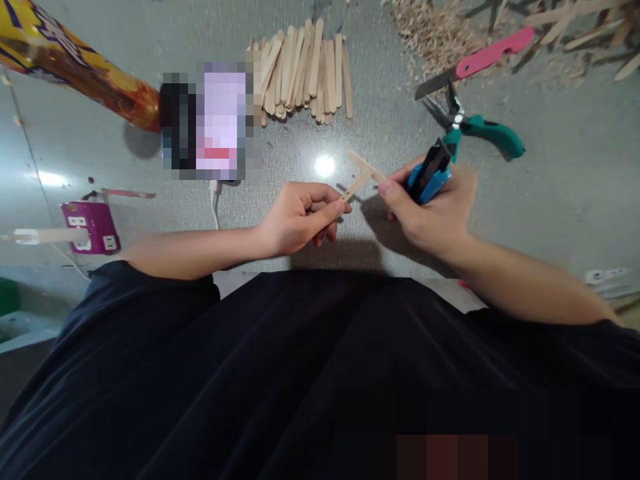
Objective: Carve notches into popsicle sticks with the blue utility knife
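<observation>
Between the thumb and fingers of my left hand (305,217) is a thin wooden craft stick (357,186), with small dark holes near the held end. My right hand (435,210) pinches a second craft stick (364,162) that slants up and to the left. The two sticks meet or cross near their ends; whether they touch I cannot tell. Also in my right hand, lying across the palm side, is a blue-and-black utility knife (430,177), its lower part hidden by the hand. Both hands are closed, just above the grey table (300,150).
A pile of craft sticks (300,73) lies at the back. Behind my right hand are green-handled pliers (493,133), a pink-handled folding saw (495,53) and wood shavings (435,33). To the left are a blurred-out phone (220,120), a bottle (80,60) and a purple power socket (93,227).
</observation>
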`<state>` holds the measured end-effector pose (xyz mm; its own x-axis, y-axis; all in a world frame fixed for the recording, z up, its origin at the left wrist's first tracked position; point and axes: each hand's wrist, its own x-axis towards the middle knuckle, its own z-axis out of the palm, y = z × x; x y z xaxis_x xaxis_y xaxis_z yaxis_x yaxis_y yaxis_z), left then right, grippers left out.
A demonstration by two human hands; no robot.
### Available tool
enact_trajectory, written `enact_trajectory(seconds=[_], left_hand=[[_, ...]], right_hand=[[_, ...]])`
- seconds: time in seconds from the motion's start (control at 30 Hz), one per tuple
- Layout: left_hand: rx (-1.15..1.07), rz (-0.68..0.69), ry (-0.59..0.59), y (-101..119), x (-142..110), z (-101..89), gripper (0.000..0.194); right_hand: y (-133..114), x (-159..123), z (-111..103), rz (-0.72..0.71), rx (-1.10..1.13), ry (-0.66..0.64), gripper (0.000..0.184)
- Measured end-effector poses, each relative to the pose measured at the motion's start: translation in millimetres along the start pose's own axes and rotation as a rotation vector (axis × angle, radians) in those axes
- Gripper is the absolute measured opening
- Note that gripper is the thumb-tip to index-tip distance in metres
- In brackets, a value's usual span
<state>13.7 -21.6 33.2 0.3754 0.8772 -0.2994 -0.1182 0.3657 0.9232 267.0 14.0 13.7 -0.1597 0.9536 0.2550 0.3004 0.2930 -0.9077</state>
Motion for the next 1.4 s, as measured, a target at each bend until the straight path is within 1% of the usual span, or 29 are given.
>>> enact_trajectory(seconds=[0.07,0.13,0.27,0.3,0.37,0.47,0.5,0.57,0.7,0.8,0.93,1.0,1.13,1.23,1.4], left_hand=[[-0.003,0.000,0.010,0,1,-0.9,0.047],[-0.004,-0.004,0.012,-1,2,-1.7,0.048],[-0.017,0.018,-0.012,-3,3,-2.2,0.053],[-0.014,0.029,-0.016,-4,3,-2.2,0.054],[-0.005,0.052,-0.019,-5,3,-2.5,0.056],[0.008,0.088,-0.025,-9,3,-3.4,0.057],[0.014,0.098,-0.034,-10,4,-3.6,0.057],[0.029,0.115,-0.052,-12,4,-3.9,0.056],[0.044,0.134,-0.057,-13,4,-3.4,0.055],[0.051,0.121,-0.050,-14,3,-3.0,0.056],[0.067,0.098,-0.031,-17,2,-2.5,0.057],[0.059,0.097,-0.031,-18,1,-1.9,0.059],[0.059,0.102,-0.036,-19,2,-1.8,0.058],[0.055,0.123,-0.053,-20,4,-3.3,0.055],[0.038,0.138,-0.075,-23,5,-4.7,0.052]], right_hand=[[-1,-1,0,-0.038,-0.031,0.007,0.028],[0,-1,0,-0.126,-0.056,0.015,0.025],[7,7,-4,-0.451,-0.117,-0.004,0.010],[9,9,-5,-0.514,-0.124,-0.015,0.006],[11,11,-9,-0.590,-0.149,-0.067,0.006],[10,9,-10,-0.659,-0.217,-0.213,0.007],[10,7,-10,-0.687,-0.229,-0.244,0.007],[9,4,-9,-0.736,-0.249,-0.261,0.007],[9,4,-10,-0.782,-0.304,-0.261,0.008],[12,6,-14,-0.808,-0.339,-0.263,0.005],[19,4,-15,-0.771,-0.439,-0.331,0.017],[21,3,-15,-0.770,-0.424,-0.338,0.017],[24,2,-13,-0.783,-0.359,-0.301,0.014],[27,2,-11,-0.730,-0.308,-0.319,0.011],[27,4,-10,-0.588,-0.277,-0.433,0.024]])
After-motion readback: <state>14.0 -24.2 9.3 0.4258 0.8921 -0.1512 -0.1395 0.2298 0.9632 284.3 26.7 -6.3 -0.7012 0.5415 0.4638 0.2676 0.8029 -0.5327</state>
